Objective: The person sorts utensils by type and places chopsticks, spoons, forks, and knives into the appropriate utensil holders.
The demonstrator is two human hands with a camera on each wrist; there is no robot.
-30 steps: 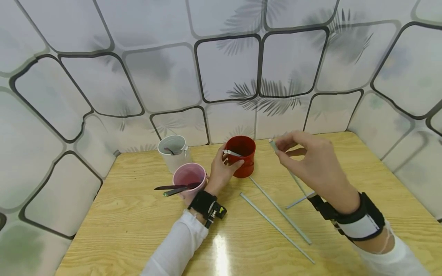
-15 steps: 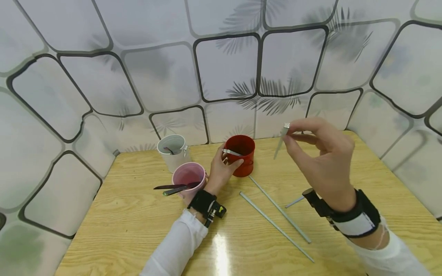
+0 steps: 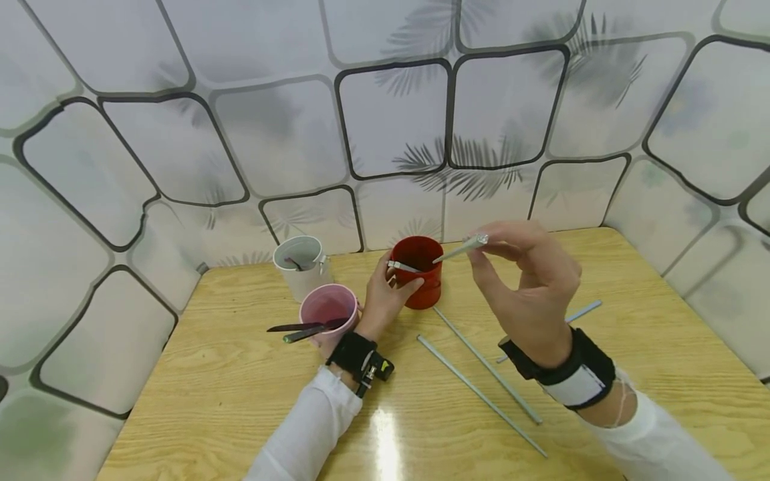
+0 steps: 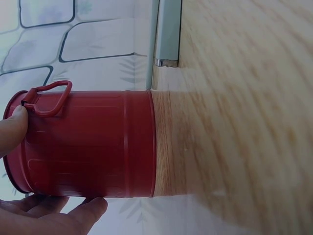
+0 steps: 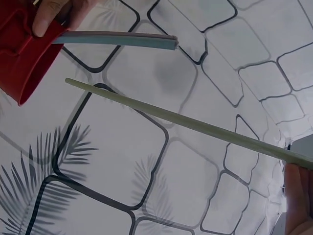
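Note:
My left hand (image 3: 383, 300) grips a small red metal bucket (image 3: 432, 288), upright on the table, with its thumb and fingers around the upper side. A pale chopstick (image 5: 122, 40) leans out of that bucket beside the left fingers. My right hand (image 3: 532, 284), raised over the table, pinches a pale green chopstick (image 5: 195, 126) near its thick, silver-capped end. Its thin tip points left and overlaps the bucket's right rim in the head view. The left wrist view shows the bucket's wire handle (image 4: 61, 100) near the thumb.
Two pale chopsticks (image 3: 481, 394) lie in front of the red bucket, and a blue one (image 3: 583, 311) lies partly behind the right wrist. A pink bucket (image 3: 313, 304) with dark sticks and a white bucket (image 3: 307, 284) stand left. Patterned walls (image 3: 397, 120) enclose the wooden table (image 3: 240, 401).
The right hand has lifted the chopstick, then moved left towards the red bucket, turning the tip from downward to leftward. The left hand and red bucket have stayed in place.

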